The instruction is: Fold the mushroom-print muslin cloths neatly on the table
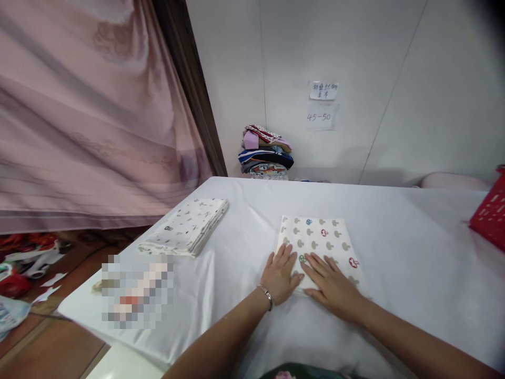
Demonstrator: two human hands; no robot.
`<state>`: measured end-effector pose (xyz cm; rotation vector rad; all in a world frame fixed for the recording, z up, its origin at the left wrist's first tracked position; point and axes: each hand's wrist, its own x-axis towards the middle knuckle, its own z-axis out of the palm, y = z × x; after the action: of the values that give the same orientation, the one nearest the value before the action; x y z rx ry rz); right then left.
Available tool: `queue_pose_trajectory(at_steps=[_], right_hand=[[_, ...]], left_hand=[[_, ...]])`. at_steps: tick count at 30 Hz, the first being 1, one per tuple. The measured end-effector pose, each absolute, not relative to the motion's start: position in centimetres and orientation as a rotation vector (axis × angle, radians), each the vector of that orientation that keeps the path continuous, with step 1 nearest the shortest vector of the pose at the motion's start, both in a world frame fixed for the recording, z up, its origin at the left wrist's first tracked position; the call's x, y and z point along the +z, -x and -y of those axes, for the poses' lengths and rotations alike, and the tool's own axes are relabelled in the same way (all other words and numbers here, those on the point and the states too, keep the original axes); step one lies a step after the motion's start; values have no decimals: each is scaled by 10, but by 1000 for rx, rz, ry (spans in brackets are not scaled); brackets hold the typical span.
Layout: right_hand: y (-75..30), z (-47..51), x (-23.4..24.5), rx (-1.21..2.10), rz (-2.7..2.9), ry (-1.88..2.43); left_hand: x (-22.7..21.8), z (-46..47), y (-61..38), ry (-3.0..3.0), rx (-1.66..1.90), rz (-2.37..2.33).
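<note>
A folded white cloth (315,231) printed with grey, red, blue and green mushrooms lies flat on the white-covered table (244,295). My left hand (279,276) rests palm down on its near left part, fingers spread, a bracelet at the wrist. Close beside it, my right hand (333,284) presses flat on the near middle of the same cloth, fingers stretched out. Neither hand grips anything. The cloth's near edge is partly hidden beneath my hands.
A folded white cloth with small dark prints (189,223) lies at the table's left. Nearer, a blurred patch (136,292) hides something. A red basket (491,213) stands at the right edge. Behind the table is a stack of folded fabrics (266,152); a pink curtain (87,116) hangs left.
</note>
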<state>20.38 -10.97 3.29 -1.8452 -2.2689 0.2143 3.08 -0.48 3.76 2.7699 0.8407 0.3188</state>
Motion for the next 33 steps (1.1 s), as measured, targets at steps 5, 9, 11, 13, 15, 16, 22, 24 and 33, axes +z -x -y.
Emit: queue_pose_trajectory(at_steps=[5,9,11,13,15,16,22,24,33], right_hand=[[-204,129,25,93,2248,1808],[-208,143,36,170,2246,1856],[-216,149,42,164,2203,1902],[-228,153,43,78,2116,1964],[-238,156,35,-5,2048,2006],[-242,157,30,-27,2035,2014],[-246,158,31,63,2010,2033],[-245,153,43,109,2002,2036],[-240,146,34,215,2143,1988]], left_hand=[[36,7,-28,-2762,349,-863],[36,0,-27,-2633,421,-829],[36,-8,-28,-2509,532,-862],[36,-17,-29,-2378,650,-972],[37,-24,-32,-2290,680,-1089],[37,-27,-33,-2269,649,-1129],[42,-33,-38,-2213,466,-1186],[46,-36,-39,-2146,458,-1210],[40,-34,-44,-2356,397,-1229]])
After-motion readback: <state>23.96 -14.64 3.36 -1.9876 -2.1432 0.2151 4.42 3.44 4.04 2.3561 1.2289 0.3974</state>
